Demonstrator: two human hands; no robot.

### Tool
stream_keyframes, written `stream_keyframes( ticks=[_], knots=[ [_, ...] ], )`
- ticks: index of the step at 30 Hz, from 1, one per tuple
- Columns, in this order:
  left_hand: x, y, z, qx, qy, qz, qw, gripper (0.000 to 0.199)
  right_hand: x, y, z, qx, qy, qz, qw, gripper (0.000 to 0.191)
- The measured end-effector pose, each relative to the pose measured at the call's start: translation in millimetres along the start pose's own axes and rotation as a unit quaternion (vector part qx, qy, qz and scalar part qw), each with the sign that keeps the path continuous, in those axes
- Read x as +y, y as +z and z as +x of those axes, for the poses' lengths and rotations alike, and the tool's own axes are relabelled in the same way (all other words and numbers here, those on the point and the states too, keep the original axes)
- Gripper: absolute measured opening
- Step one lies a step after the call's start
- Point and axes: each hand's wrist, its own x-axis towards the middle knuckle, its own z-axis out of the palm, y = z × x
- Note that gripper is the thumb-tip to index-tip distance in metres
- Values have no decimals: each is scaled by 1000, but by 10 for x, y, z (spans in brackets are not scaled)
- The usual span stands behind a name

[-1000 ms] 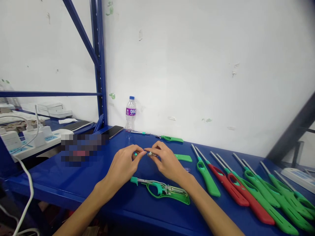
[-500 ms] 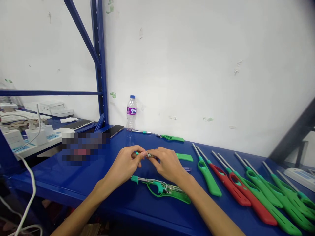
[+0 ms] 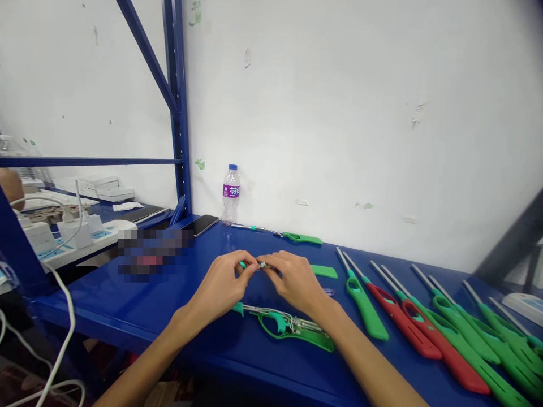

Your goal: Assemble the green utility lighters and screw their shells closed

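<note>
My left hand (image 3: 223, 282) and my right hand (image 3: 294, 282) meet above the blue table, fingertips pinched around a small pale metallic part (image 3: 263, 265). A bit of teal plastic (image 3: 242, 264) shows at the left hand's fingers; whether it joins the metallic part is hidden. Below them lies an opened green lighter (image 3: 292, 330), its wires, trigger and inner parts exposed, partly behind my right wrist. Past my right hand are a green handle cover (image 3: 324, 272) and a small see-through purple piece (image 3: 329, 292), partly covered by the hand.
Several long-necked green and red lighters (image 3: 403, 328) lie in a row at right. By the wall are a plastic bottle (image 3: 231, 195), a metal tube (image 3: 248, 228), a green lighter body (image 3: 302, 238) and a phone (image 3: 200, 225). A power strip (image 3: 93, 240) and rack post (image 3: 181, 113) stand at left.
The view has turned slightly left, so things sit further right in it. Part of a person now shows at the left edge. Both hands keep their pinch on the small part.
</note>
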Motion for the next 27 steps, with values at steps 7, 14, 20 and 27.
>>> stream_keyframes(
  ticks=[7, 14, 20, 27],
  knots=[
    [10, 9, -3, -5, -3, -1, 1000, 30, 15, 3, 2, -4, -5, -7, 1000, 27],
    [11, -9, 16, -3, -17, -9, 1000, 29, -4, -3, 2, 3, -5, 2, 1000, 26],
    [-11, -4, 17, -9, -17, -20, 1000, 28, 17, -38, 4, 6, -14, 2, 1000, 28],
    [-17, 0, -9, -21, -20, -36, 999, 26, 8, -9, -17, -2, -26, -7, 1000, 26]
  ],
)
